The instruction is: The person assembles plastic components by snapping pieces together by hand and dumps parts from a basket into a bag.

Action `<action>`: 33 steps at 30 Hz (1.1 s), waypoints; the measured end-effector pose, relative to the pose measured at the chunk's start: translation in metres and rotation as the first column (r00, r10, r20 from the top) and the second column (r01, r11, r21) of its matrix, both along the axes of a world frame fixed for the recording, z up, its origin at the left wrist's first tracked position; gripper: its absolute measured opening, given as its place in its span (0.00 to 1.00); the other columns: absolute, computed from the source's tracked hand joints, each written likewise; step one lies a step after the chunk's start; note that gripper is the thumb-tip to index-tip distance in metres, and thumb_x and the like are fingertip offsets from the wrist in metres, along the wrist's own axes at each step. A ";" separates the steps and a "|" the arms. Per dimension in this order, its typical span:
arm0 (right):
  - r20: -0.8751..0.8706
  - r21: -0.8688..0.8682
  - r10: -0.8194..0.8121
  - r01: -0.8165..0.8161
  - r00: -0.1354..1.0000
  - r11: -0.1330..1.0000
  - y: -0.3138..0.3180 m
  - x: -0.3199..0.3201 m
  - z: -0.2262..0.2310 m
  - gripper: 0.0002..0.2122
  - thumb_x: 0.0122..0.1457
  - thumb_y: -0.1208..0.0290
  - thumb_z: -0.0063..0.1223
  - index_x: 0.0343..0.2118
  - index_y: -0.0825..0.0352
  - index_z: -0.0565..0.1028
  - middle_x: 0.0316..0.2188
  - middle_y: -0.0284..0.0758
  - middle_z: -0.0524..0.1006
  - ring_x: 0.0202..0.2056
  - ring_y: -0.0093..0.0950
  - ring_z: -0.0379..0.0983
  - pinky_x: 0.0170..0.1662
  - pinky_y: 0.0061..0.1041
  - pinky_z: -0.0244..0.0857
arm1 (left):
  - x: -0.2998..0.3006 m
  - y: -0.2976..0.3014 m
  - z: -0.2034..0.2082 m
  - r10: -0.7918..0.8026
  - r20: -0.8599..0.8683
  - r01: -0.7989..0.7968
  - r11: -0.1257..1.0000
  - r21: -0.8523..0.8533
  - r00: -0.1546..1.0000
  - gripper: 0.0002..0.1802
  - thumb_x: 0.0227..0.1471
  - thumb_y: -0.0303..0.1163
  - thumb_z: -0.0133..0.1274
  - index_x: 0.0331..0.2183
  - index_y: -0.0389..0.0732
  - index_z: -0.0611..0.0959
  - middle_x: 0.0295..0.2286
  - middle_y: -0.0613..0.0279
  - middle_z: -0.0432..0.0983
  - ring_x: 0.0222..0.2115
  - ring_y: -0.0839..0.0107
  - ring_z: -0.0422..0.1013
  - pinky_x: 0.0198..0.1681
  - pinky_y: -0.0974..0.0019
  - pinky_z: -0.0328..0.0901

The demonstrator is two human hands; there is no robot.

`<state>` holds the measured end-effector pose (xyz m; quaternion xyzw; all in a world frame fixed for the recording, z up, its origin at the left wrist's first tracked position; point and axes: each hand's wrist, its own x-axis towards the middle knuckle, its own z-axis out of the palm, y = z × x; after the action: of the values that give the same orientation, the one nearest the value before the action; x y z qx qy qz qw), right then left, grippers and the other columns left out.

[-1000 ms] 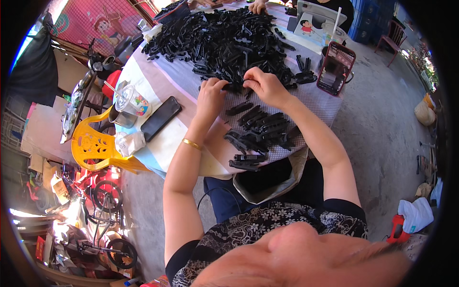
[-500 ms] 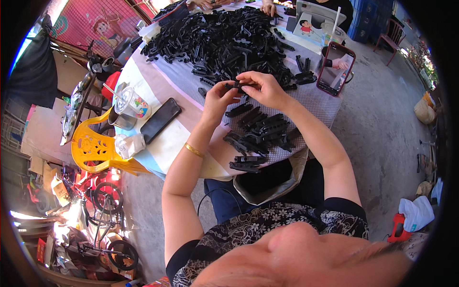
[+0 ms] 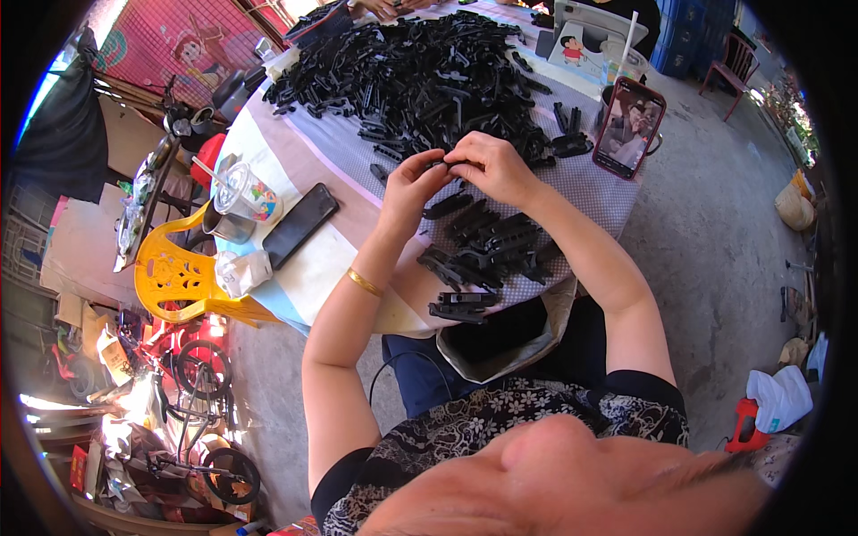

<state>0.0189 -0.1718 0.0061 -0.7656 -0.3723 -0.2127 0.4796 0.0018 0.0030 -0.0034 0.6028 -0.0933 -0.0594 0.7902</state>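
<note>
My left hand point(image 3: 416, 183) and my right hand point(image 3: 497, 168) meet over the table, fingers pinched together around a small black plastic part point(image 3: 444, 164). Most of that part is hidden by my fingertips. Just beyond my hands rises a large heap of black plastic parts point(image 3: 402, 76). Closer to me, beneath my right wrist, lies a smaller group of black parts point(image 3: 496, 237), long and narrow in shape. A short stack of them point(image 3: 462, 306) sits at the table's near edge.
An open bag point(image 3: 500, 362) is at my lap under the table edge. On the left are a dark phone point(image 3: 301, 225), a plastic cup point(image 3: 248, 192) and a yellow chair point(image 3: 174, 268). A propped phone point(image 3: 629, 128) stands at right. Another person's hands point(image 3: 380, 9) are at the far side.
My fingertips have drawn closer together, covering more of the black part. The propped phone's picture has changed. A co-worker's hand at the far edge has moved out of sight.
</note>
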 end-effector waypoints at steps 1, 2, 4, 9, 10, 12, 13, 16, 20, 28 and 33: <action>0.015 0.000 0.005 -0.005 1.000 1.000 0.000 0.000 0.000 0.06 0.45 0.77 0.55 0.28 0.68 0.76 0.27 0.38 0.73 0.30 0.34 0.71 0.34 0.27 0.66 | -0.001 -0.001 0.001 0.030 -0.010 -0.030 1.000 0.002 1.000 0.20 0.48 0.24 0.52 0.44 0.28 0.70 0.37 0.54 0.72 0.36 0.68 0.71 0.43 0.69 0.67; 0.029 0.000 0.010 -0.010 1.000 1.000 0.001 -0.001 0.000 0.06 0.45 0.77 0.55 0.28 0.69 0.76 0.27 0.38 0.73 0.30 0.35 0.71 0.34 0.27 0.66 | -0.001 0.000 0.000 0.031 -0.010 -0.031 1.000 0.001 0.999 0.20 0.48 0.24 0.52 0.44 0.28 0.70 0.37 0.54 0.72 0.36 0.68 0.71 0.43 0.69 0.67; 0.068 -0.001 0.005 -0.005 0.998 1.000 0.001 0.001 -0.001 0.07 0.44 0.76 0.56 0.29 0.68 0.75 0.27 0.37 0.73 0.28 0.33 0.71 0.33 0.27 0.66 | 0.000 0.000 0.000 0.024 -0.007 -0.024 1.000 0.013 1.000 0.19 0.48 0.25 0.53 0.43 0.29 0.71 0.36 0.55 0.72 0.36 0.70 0.71 0.42 0.71 0.67; -0.105 -0.013 -0.110 0.109 0.988 0.994 -0.001 -0.010 0.013 0.13 0.43 0.71 0.61 0.32 0.68 0.75 0.28 0.36 0.73 0.23 0.27 0.71 0.28 0.24 0.66 | -0.001 0.004 0.005 0.090 0.139 -0.102 0.992 0.077 0.986 0.18 0.45 0.24 0.55 0.41 0.31 0.74 0.32 0.59 0.74 0.32 0.76 0.71 0.38 0.75 0.66; -0.160 -0.025 -0.095 0.092 0.983 0.995 -0.005 -0.008 0.013 0.14 0.42 0.69 0.62 0.33 0.68 0.74 0.29 0.36 0.73 0.22 0.25 0.70 0.27 0.23 0.66 | -0.001 0.004 0.007 0.096 0.204 -0.125 0.983 0.132 0.974 0.17 0.44 0.23 0.56 0.40 0.31 0.75 0.31 0.60 0.75 0.32 0.77 0.71 0.38 0.76 0.66; -0.278 -0.045 -0.051 0.041 0.959 0.998 -0.009 -0.002 0.010 0.17 0.41 0.67 0.63 0.33 0.70 0.74 0.28 0.37 0.75 0.22 0.22 0.70 0.27 0.20 0.65 | -0.001 0.002 0.006 0.103 0.250 -0.145 0.977 0.158 0.963 0.17 0.44 0.22 0.56 0.40 0.32 0.75 0.31 0.61 0.75 0.31 0.78 0.71 0.37 0.77 0.66; -0.278 -0.045 -0.052 0.041 0.959 0.998 -0.009 0.001 0.005 0.17 0.41 0.67 0.63 0.33 0.70 0.74 0.28 0.37 0.75 0.22 0.22 0.70 0.27 0.20 0.65 | -0.001 0.001 0.006 0.105 0.294 -0.164 0.970 0.182 0.950 0.18 0.43 0.21 0.57 0.40 0.32 0.76 0.31 0.62 0.75 0.31 0.79 0.71 0.36 0.77 0.66; -0.311 0.057 0.046 -0.029 0.949 0.998 -0.009 0.006 -0.002 0.17 0.41 0.68 0.63 0.33 0.71 0.73 0.26 0.36 0.75 0.24 0.22 0.72 0.28 0.19 0.66 | -0.002 -0.001 0.005 0.139 0.366 -0.235 0.943 0.234 0.920 0.17 0.41 0.21 0.58 0.38 0.33 0.77 0.30 0.63 0.76 0.29 0.80 0.70 0.33 0.78 0.66; -0.318 0.098 0.117 -0.091 0.941 0.991 -0.007 0.004 -0.002 0.15 0.43 0.71 0.62 0.34 0.71 0.73 0.26 0.36 0.76 0.27 0.21 0.73 0.30 0.19 0.67 | 0.002 0.002 0.003 0.155 0.423 -0.300 0.905 0.303 0.893 0.16 0.40 0.21 0.59 0.36 0.34 0.79 0.28 0.63 0.77 0.28 0.81 0.70 0.32 0.78 0.66; -0.266 0.088 0.119 -0.099 0.956 0.991 -0.008 -0.006 0.012 0.12 0.45 0.73 0.59 0.33 0.71 0.72 0.22 0.36 0.76 0.25 0.22 0.74 0.28 0.20 0.66 | -0.006 0.003 0.015 0.087 0.452 -0.289 0.870 0.399 0.888 0.14 0.43 0.19 0.55 0.37 0.32 0.77 0.31 0.62 0.75 0.32 0.79 0.70 0.36 0.77 0.66; -0.085 -0.003 -0.006 0.005 0.996 1.000 -0.006 -0.011 0.014 0.10 0.46 0.73 0.58 0.31 0.70 0.72 0.23 0.39 0.75 0.23 0.28 0.74 0.27 0.21 0.65 | -0.011 0.001 0.018 0.106 0.454 -0.308 0.864 0.398 0.885 0.14 0.43 0.19 0.55 0.37 0.32 0.77 0.31 0.62 0.75 0.31 0.79 0.70 0.36 0.77 0.66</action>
<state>0.0077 -0.1780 0.0202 -0.7757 -0.3498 -0.1809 0.4931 -0.0088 0.0043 0.0146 0.7771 -0.1765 0.1376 0.5882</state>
